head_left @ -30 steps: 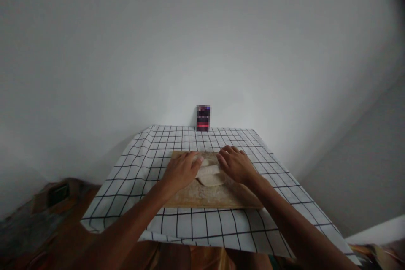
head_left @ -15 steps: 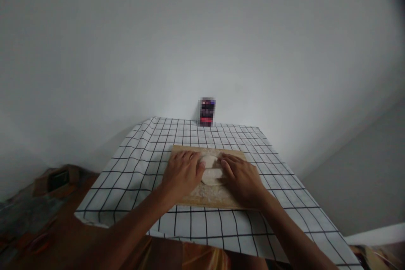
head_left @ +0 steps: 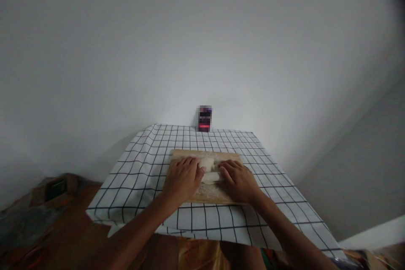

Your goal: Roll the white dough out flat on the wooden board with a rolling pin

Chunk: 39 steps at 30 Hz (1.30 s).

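A pale rolling pin [head_left: 211, 177] lies crosswise over a flattened piece of dough [head_left: 207, 163]. Its ends are covered by my hands. My left hand [head_left: 184, 176] rests over the left end, fingers curving forward across it and the thumb near the dough. Over the right end lies my right hand [head_left: 238, 177] in much the same pose. Beneath them is a wooden board [head_left: 205, 198], its surface dusted with flour. Part of the dough shows beyond the pin, and only a little on my side of it.
A black-and-white checked cloth [head_left: 139, 185] covers the table. At its far edge a dark, pixelated upright object [head_left: 204, 119] stands against the wall [head_left: 202, 42]. An open cardboard box [head_left: 68, 185] sits on the floor at left.
The rolling pin and both hands have come slightly toward me over the dough, so less dough shows on the near side. The camera view has shifted a little.
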{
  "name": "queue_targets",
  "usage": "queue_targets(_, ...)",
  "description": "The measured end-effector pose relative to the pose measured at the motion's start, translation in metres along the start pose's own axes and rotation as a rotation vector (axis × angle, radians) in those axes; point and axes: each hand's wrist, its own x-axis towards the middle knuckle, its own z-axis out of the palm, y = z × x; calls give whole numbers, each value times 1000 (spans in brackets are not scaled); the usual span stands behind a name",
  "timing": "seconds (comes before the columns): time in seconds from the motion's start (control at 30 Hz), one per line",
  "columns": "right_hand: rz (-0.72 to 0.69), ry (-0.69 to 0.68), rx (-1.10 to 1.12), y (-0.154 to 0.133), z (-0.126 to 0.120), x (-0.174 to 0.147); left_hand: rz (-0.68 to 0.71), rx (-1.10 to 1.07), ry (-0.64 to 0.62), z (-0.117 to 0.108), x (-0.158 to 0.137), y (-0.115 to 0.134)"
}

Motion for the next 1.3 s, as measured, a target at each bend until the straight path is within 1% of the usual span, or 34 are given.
queue_targets(0.1, 77, -62, -82, -4, -11, 16, -67, -77, -38, -6, 12, -2)
queue_targets(0.17, 113, -107, -127, -5, -15, 29, -84, -127, -60, -11, 20, -4)
queue_targets(0.27, 127, -163, -157, -3, -17, 44, -105, -183, -107, -14, 31, -10)
queue_targets(0.37, 117, -160, -142, -1, -14, 49, -132, -209, -156, -14, 40, -15)
queue_targets(0.43, 107, -110, -103, -1, -12, 45, -144, -176, -152, -11, 42, -17)
queue_targets(0.53, 96, -39, -42, -6, -10, 34, -122, -62, -72, -5, 36, -16)
queue_targets(0.63, 105, -17, -28, -10, -8, 23, -51, 18, -8, 0, 25, -11)
queue_targets(0.77, 103, 36, -43, -10, 2, 9, 38, 60, 49, 3, 7, -4)
queue_targets(0.9, 85, 91, -13, -9, 10, -9, 98, 89, 73, 5, -11, 0)
queue_targets(1.0, 66, 88, 14, -9, 11, -14, 111, 104, 69, 5, -14, 2)
queue_targets(1.1, 78, 43, -5, -8, 5, -5, 77, 138, 19, -1, -2, 3)
queue_targets(1.2, 99, -13, -57, -7, -4, 17, 15, 141, -67, -9, 22, 0)
queue_targets(1.3, 146, -74, -113, -7, -11, 39, -42, 90, -163, -13, 44, -7)
